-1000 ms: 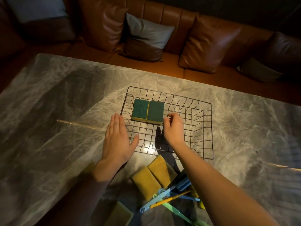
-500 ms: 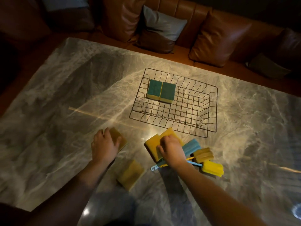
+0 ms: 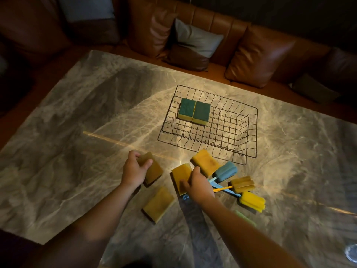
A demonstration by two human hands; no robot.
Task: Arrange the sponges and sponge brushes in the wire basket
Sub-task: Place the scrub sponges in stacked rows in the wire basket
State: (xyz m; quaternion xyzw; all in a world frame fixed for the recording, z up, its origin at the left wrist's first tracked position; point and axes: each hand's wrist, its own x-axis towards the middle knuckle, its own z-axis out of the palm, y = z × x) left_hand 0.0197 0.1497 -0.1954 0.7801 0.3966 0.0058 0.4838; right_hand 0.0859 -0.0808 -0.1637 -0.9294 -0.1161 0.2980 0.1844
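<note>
Now, each hand closes on a sponge near the table's front edge: your left hand (image 3: pixel 134 171) curls fingers over the top of one sponge (image 3: pixel 152 168), thumb against its side, and your right hand (image 3: pixel 197 185) pinches a second sponge (image 3: pixel 180 176) across its width. Judged from this, the step is a double pickup; lift each piece straight up, turn the green face upward, and set it flush beside the two sponges (image 3: pixel 194 111) already lying side by side at the basket's (image 3: pixel 256 132) far left corner. Two loose sponges, one (image 3: pixel 205 163) just before the basket's front rim and one (image 3: pixel 158 205) nearest you, wait their turn. Three brushes (image 3: pixel 242 185) lie crossed to the right, handles partly under your right wrist, so raise that hand clear to avoid dragging them. Mind the front rim when you carry across.
</note>
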